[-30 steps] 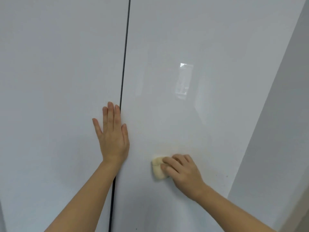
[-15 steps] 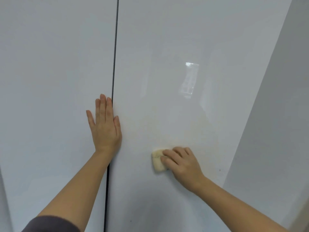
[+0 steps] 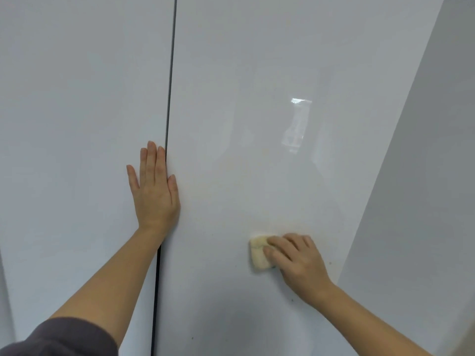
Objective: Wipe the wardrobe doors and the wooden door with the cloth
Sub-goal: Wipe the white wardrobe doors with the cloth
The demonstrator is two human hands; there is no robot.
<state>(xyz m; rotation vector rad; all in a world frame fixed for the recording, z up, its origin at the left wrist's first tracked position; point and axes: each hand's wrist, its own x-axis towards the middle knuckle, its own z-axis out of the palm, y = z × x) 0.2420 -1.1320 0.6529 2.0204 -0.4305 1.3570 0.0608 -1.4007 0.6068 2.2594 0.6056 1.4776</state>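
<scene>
item: cloth (image 3: 258, 253), pale yellow, folded small; lies against the right wardrobe door (image 3: 257, 124), under the bent fingers of the right hand (image 3: 295, 263), which grips it and presses it to the panel. left hand (image 3: 154, 186): fingers straight, holding nothing, braced flat on the left wardrobe door (image 3: 77, 124) just beside the seam (image 3: 170, 98). change over the last second: cloth has slid further from the left hand, rightward and a little lower; left hand has kept its place. reading: mid-stroke on the lower panel; small specks (image 3: 292, 300) below the right hand look unwiped; wooden door not in view, so much of the task likely remains.
</scene>
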